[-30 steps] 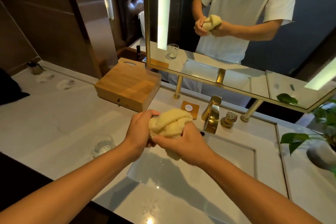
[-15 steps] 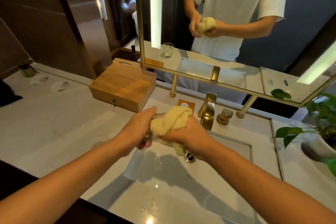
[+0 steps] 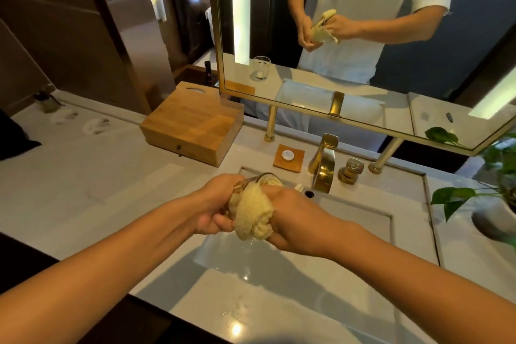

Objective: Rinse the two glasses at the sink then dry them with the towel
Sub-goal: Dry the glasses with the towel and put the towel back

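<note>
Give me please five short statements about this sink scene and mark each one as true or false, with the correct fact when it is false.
1. Both hands are over the sink basin. True.
2. The left hand holds the glass while the right hand presses the yellow towel on it. True.
3. Water is running from the gold faucet. False: no stream is visible.
4. The wooden box stands right of the faucet. False: it stands to the left.
5. A green plant is at the right edge of the counter. True.
</note>
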